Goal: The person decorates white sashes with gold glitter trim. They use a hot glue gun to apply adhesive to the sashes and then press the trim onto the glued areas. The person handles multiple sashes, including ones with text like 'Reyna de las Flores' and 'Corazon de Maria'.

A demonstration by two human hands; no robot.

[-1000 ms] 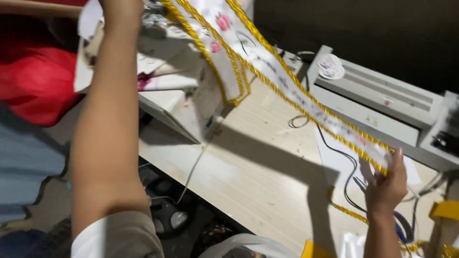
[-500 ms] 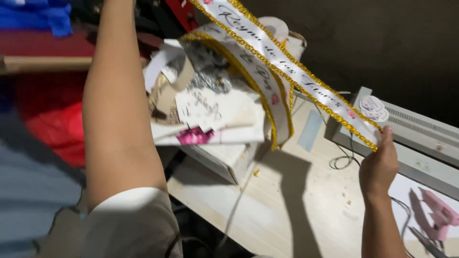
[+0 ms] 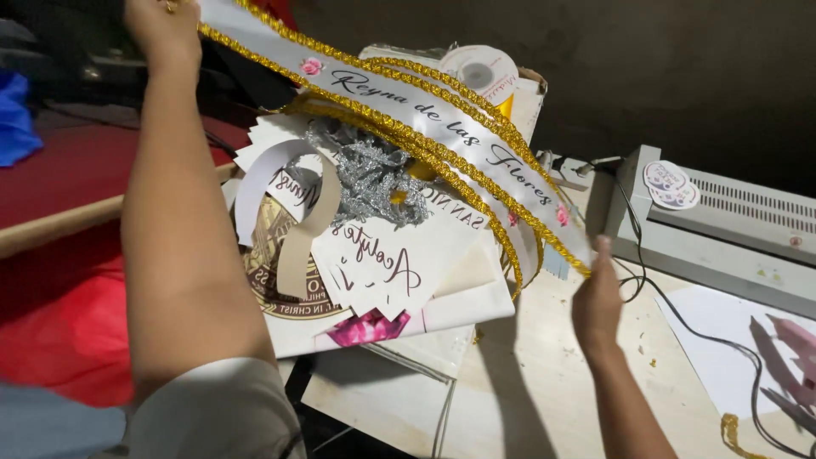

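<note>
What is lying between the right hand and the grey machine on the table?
In the head view, bare pale tabletop and black cables lie between the right hand and the grey machine.

Satin, tinsel and paper over a scuffed pale counter

The sash (image 3: 425, 119) is smooth white cloth with a soft sheen, edged in rough, glittery gold braid (image 3: 399, 136) — beneath it lies a tangle of silver tinsel (image 3: 370, 174), metallic and bristly. The cut-outs (image 3: 374, 263) and sheets are matt paper, one curled strip (image 3: 293, 191) slightly glossy. The laminator (image 3: 722, 229) is matt grey plastic with a ribbed top — the counter (image 3: 527, 374) looks like pale, worn wood, dusty with scraps.
</note>
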